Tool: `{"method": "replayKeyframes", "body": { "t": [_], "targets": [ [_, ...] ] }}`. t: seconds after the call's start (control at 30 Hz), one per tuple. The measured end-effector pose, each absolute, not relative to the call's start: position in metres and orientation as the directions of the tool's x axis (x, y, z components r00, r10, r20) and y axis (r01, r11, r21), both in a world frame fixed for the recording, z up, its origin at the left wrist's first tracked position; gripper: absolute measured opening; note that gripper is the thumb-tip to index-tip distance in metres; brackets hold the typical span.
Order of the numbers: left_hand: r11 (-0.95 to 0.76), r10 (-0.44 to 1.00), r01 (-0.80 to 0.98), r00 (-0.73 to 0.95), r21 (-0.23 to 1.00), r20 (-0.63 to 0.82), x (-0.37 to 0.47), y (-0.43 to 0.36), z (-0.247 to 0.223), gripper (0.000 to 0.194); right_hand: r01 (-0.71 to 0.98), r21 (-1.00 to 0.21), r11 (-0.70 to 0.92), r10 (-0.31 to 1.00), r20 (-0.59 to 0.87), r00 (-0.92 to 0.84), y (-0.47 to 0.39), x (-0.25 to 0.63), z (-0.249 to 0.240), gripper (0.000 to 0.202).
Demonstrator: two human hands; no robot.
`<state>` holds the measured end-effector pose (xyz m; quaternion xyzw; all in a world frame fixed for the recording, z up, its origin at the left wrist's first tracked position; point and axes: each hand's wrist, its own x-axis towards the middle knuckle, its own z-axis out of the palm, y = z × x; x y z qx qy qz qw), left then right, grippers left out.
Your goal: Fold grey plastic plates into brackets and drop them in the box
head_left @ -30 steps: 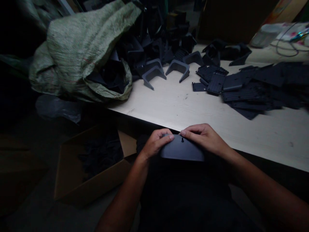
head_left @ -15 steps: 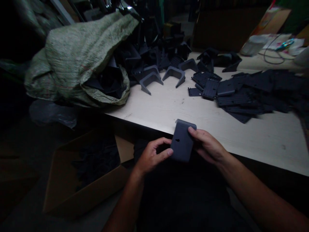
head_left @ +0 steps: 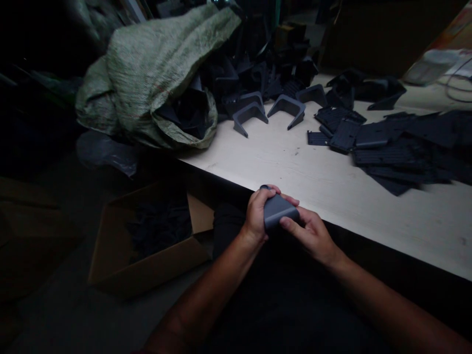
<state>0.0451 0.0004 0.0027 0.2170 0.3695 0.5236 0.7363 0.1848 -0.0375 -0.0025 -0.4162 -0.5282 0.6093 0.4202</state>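
A dark grey plastic part [head_left: 279, 212] with a rounded edge is held between both hands, just in front of the table's edge. My left hand [head_left: 257, 214] wraps round its left side, fingers over the top. My right hand [head_left: 311, 228] grips its right side, the thumb on the near face. Beyond them on the pale table [head_left: 254, 162] stand several grey U-shaped brackets [head_left: 286, 105]. To the right lies a pile of dark ribbed plates [head_left: 391, 150].
A green woven sack [head_left: 147, 73] with dark parts in its mouth lies at the table's left. Below left, an open cardboard box [head_left: 158, 268] holds dark pieces. A clear plastic bag [head_left: 106, 150] hangs under the sack. Another box [head_left: 33, 236] is at far left.
The grey part has been turned so its rounded edge faces me. My left hand has gone from fingertips at its side to a wrapped grip. The view has shifted left.
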Motion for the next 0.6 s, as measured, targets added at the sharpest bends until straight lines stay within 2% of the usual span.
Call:
{"method": "replayKeyframes", "body": {
  "t": [0.1,0.2,0.33,0.4,0.47,0.53,0.6],
  "targets": [
    [0.313,0.946,-0.616,0.132,0.723,-0.297,0.043,-0.003,0.003,0.02,-0.077,-0.997,-0.006,0.964,0.015,-0.264,-0.039,0.179,-0.001,0.027],
    [0.298,0.949,-0.63,0.111,0.717,-0.296,0.038,-0.003,0.002,0.02,-0.062,-0.998,-0.013,0.956,0.006,-0.293,-0.036,0.177,0.001,0.029],
    [0.279,0.957,-0.552,0.097,0.786,-0.272,0.025,-0.01,-0.009,0.023,0.014,-0.988,-0.153,0.912,-0.146,-0.383,-0.032,0.179,0.005,0.034],
    [0.331,0.942,-0.481,0.12,0.812,-0.313,0.013,-0.019,-0.019,0.03,0.043,-0.955,-0.292,0.839,-0.278,-0.468,-0.03,0.18,0.005,0.037],
    [0.429,0.902,-0.465,0.186,0.774,-0.389,-0.004,-0.03,-0.032,0.037,0.082,-0.925,-0.37,0.77,-0.355,-0.53,-0.027,0.179,0.002,0.041],
    [0.485,0.871,-0.499,0.204,0.719,-0.446,-0.028,-0.041,-0.044,0.035,0.188,-0.924,-0.332,0.757,-0.38,-0.532,-0.025,0.178,-0.004,0.048],
    [0.434,0.87,-0.556,0.053,0.709,-0.491,-0.059,-0.047,-0.052,0.029,0.316,-0.918,-0.24,0.805,-0.37,-0.464,-0.021,0.18,-0.009,0.056]
  ]
}}
